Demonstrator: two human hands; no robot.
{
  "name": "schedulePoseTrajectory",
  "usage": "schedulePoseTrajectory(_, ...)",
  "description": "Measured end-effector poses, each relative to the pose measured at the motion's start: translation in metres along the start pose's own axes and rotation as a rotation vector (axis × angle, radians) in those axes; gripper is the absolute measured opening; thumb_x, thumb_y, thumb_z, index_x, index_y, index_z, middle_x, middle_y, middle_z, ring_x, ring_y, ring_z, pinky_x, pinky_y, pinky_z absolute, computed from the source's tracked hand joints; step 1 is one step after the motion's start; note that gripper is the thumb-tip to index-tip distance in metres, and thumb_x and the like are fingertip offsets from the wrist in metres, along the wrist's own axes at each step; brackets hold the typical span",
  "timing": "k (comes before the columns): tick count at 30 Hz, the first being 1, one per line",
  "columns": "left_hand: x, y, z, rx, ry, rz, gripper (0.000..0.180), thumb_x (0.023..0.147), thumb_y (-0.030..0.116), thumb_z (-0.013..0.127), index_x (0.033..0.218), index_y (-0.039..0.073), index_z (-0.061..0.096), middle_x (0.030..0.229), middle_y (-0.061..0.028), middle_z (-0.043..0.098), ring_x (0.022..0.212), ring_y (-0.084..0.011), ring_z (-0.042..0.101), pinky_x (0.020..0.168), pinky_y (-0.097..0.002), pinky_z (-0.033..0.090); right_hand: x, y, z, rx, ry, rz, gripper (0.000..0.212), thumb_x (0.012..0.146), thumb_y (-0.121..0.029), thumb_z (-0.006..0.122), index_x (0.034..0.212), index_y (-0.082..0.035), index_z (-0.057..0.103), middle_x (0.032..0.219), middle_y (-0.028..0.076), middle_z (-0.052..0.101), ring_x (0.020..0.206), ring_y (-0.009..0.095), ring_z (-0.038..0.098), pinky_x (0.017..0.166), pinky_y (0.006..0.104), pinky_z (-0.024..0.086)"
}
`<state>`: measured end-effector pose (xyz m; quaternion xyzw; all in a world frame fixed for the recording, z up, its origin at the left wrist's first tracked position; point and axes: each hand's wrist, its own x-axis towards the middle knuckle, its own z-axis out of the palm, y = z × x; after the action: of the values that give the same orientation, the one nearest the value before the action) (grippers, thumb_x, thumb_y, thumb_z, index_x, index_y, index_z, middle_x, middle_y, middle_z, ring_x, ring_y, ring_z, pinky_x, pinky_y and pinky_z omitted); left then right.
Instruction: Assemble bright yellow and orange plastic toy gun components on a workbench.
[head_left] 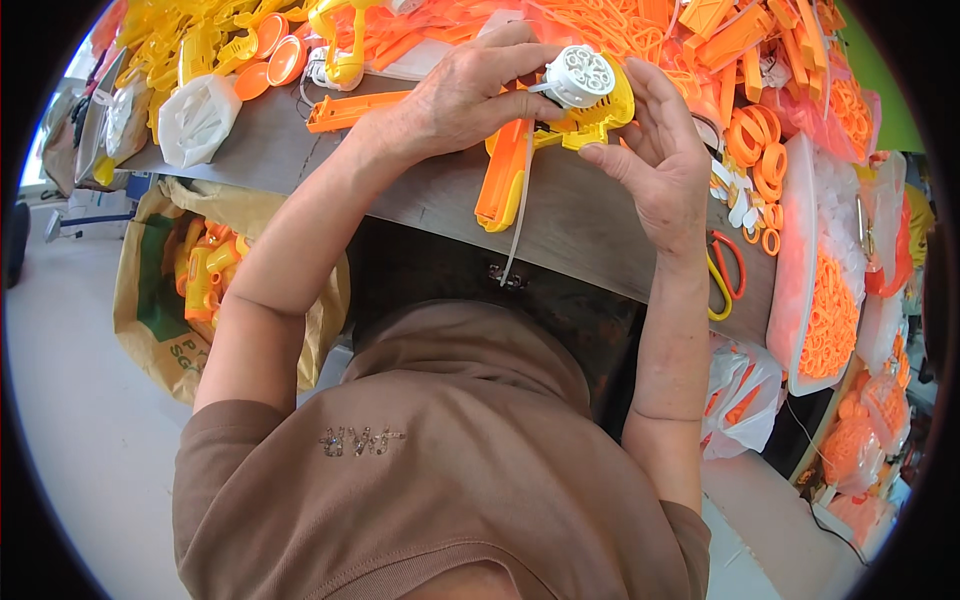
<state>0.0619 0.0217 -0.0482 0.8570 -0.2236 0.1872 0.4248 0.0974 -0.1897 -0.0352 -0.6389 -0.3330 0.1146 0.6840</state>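
Observation:
Over the table's near edge, my left hand (470, 95) is closed, thumb and fingers pinching a white round piece (580, 77) with several holes in its face. My right hand (660, 150) curls round the right side of a yellow plastic shell (605, 118), its thumb at the lower edge. The white piece sits against the shell; whether it is fixed there I cannot tell. Below them, an orange handle half (500, 175) with a yellow edge points toward me, its upper end partly hidden. A pale thin strand (522, 210) hangs down past the table edge.
Orange and yellow plastic parts heap along the back of the table (420, 190). A white cup-shaped container (198, 120) stands left. Scissors (722, 275) and orange rings (770, 165) lie right, beside a bin of small orange parts (830, 310). A paper bag (150, 290) stands below left.

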Motion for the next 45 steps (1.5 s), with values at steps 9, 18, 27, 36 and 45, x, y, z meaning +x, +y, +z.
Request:
schedulePoseTrajectory(9,0.002,0.001,-0.010,0.045,-0.083,0.048,0.036,0.079,0.008,0.068,0.112,-0.003,0.057,0.098,-0.0082,0.050,0.093,-0.0195,0.052,0.079,-0.0304,0.045,0.007,-0.001,-0.002,0.028,-0.053,-0.007,0.068,0.074,0.003,0.071,0.133,0.003,0.039,0.129,0.013,0.050,0.119,0.022,0.049,0.098,0.0352,0.044)
schedulePoseTrajectory(18,-0.001,0.007,-0.002,0.077,-0.004,0.044,0.049,0.074,0.008,0.072,0.120,0.003,0.057,0.090,-0.0107,0.049,0.088,-0.0266,0.049,0.079,-0.0352,0.044,0.002,0.000,0.002,0.039,-0.009,-0.011,0.070,0.072,0.006,0.071,0.133,0.005,0.038,0.129,0.014,0.050,0.119,0.022,0.049,0.099,0.0350,0.043)
schedulePoseTrajectory(27,-0.001,0.005,-0.001,0.119,0.000,0.085,0.048,0.074,0.007,0.072,0.119,0.003,0.057,0.090,-0.0110,0.049,0.086,-0.0261,0.050,0.076,-0.0353,0.044,-0.003,0.003,0.004,0.050,0.037,0.003,0.071,0.071,0.009,0.070,0.133,0.006,0.037,0.131,0.016,0.048,0.121,0.023,0.048,0.101,0.0354,0.043)
schedulePoseTrajectory(36,0.001,0.008,0.001,0.120,-0.020,0.057,0.048,0.074,0.009,0.072,0.120,0.005,0.057,0.089,-0.0105,0.048,0.083,-0.0259,0.050,0.074,-0.0353,0.044,-0.003,0.003,0.005,0.033,0.041,0.007,0.070,0.071,0.009,0.071,0.133,0.006,0.038,0.130,0.016,0.049,0.119,0.023,0.050,0.100,0.0344,0.044)
schedulePoseTrajectory(45,0.003,0.019,0.001,0.183,-0.011,0.052,0.046,0.074,0.009,0.071,0.117,0.004,0.058,0.087,-0.0099,0.048,0.080,-0.0268,0.052,0.069,-0.0370,0.045,-0.005,0.003,0.019,0.045,0.171,-0.035,0.069,0.067,-0.001,0.077,0.127,0.001,0.044,0.122,0.014,0.054,0.113,0.021,0.054,0.098,0.0362,0.045)
